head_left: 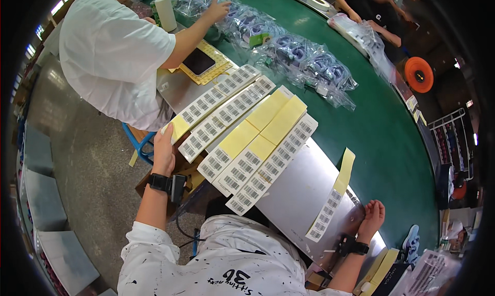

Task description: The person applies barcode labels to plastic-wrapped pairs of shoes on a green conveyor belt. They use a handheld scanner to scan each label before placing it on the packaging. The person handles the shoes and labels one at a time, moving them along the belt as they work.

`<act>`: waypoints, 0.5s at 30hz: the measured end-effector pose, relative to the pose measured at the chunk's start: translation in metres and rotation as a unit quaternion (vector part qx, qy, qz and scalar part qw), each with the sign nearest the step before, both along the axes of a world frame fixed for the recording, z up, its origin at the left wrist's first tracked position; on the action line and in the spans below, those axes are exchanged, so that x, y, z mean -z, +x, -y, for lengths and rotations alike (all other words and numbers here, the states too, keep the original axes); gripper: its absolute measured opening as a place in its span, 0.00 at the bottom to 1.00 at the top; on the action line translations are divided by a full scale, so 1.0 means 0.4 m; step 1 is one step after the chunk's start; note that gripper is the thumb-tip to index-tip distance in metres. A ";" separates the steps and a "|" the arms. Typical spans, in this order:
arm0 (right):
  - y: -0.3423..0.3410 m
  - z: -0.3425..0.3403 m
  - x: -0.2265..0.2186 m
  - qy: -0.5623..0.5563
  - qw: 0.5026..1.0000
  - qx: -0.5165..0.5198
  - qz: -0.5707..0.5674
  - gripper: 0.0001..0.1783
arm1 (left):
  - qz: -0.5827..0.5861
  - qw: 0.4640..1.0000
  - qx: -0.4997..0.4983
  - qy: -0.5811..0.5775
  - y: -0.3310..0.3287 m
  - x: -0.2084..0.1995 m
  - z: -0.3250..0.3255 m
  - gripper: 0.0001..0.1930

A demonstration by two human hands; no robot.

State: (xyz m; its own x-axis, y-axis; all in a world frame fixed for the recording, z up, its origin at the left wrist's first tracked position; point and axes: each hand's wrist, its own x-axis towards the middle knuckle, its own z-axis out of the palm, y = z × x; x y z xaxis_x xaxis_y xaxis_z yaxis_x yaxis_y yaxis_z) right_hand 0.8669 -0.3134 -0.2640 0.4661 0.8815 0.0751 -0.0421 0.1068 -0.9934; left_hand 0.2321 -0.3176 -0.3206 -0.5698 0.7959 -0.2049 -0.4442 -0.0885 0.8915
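Note:
My left hand [164,150] is closed on the near yellow end of a strip of barcode labels [215,96], the leftmost of several. Beside it, further label strips [229,118] lie fanned side by side across a metal plate [296,180]; some have bare yellow backing where labels are gone. A single label strip [326,208] lies apart on the plate's right part, its yellow far end curling up. To the right of that strip, my right hand [372,220] rests by the plate's edge, fingers curled together, with nothing visible in them.
Bagged bluish shoes [299,54] line the far side of the green table [397,157]. A co-worker in a white shirt [113,54] reaches across at left, beside a phone [199,62]. Another person [379,12] handles clear bags across the table. Boxes [381,270] stand near right.

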 end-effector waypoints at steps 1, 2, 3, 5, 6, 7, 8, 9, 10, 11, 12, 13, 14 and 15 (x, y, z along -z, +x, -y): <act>-0.002 0.000 -0.001 0.000 1.000 0.001 -0.001 0.07 | -0.008 1.000 0.013 -0.011 -0.015 0.004 0.001 0.16; -0.006 -0.001 -0.002 -0.001 1.000 0.003 -0.002 0.07 | -0.016 0.999 0.026 -0.022 -0.027 0.007 0.001 0.16; -0.007 -0.001 -0.002 -0.001 1.000 0.004 -0.003 0.07 | -0.118 0.992 -0.007 -0.047 -0.038 0.009 0.000 0.18; 0.003 0.002 0.002 -0.004 1.000 0.000 -0.001 0.08 | -0.315 0.942 -0.071 -0.093 -0.043 -0.026 -0.010 0.22; 0.008 0.003 0.005 -0.005 1.000 -0.002 0.000 0.08 | -0.409 0.906 -0.043 -0.101 -0.045 -0.048 -0.013 0.25; 0.006 0.004 0.005 -0.004 1.000 -0.001 -0.001 0.08 | -0.500 0.859 -0.015 -0.108 -0.043 -0.090 -0.014 0.27; 0.002 0.004 0.002 -0.002 1.000 0.000 0.000 0.08 | -0.583 0.804 0.013 -0.113 -0.038 -0.122 -0.016 0.30; 0.000 0.004 -0.001 -0.001 1.000 0.002 0.001 0.08 | -0.583 0.800 0.057 -0.128 -0.031 -0.147 -0.020 0.31; -0.005 0.003 -0.002 -0.001 1.000 0.005 -0.001 0.08 | -0.584 0.793 0.098 -0.142 -0.027 -0.176 -0.022 0.32; -0.010 0.003 -0.003 0.000 1.000 0.008 -0.003 0.07 | -0.584 0.784 0.140 -0.156 -0.025 -0.191 -0.024 0.34; -0.012 0.003 -0.003 0.000 1.000 0.012 -0.005 0.07 | -0.598 0.775 0.151 -0.140 -0.025 -0.189 -0.024 0.33; -0.012 0.003 -0.001 0.004 1.000 0.008 -0.006 0.07 | -0.613 0.764 0.162 -0.123 -0.028 -0.186 -0.028 0.32; -0.008 0.002 0.000 0.007 1.000 0.005 -0.008 0.07 | -0.627 0.752 0.173 -0.105 -0.031 -0.188 -0.031 0.31; -0.007 0.003 0.003 0.010 1.000 0.002 -0.009 0.07 | -0.634 0.742 0.189 -0.109 -0.037 -0.197 -0.035 0.30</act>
State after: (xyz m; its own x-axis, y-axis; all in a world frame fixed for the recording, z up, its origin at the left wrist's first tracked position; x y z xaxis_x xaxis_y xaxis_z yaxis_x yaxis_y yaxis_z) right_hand 0.8642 -0.3144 -0.2651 0.4714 0.8779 0.0845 -0.0597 0.1273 -0.9901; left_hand 0.2173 -0.3038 -0.2420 -0.1587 0.9747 0.1571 0.8070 0.0365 0.5894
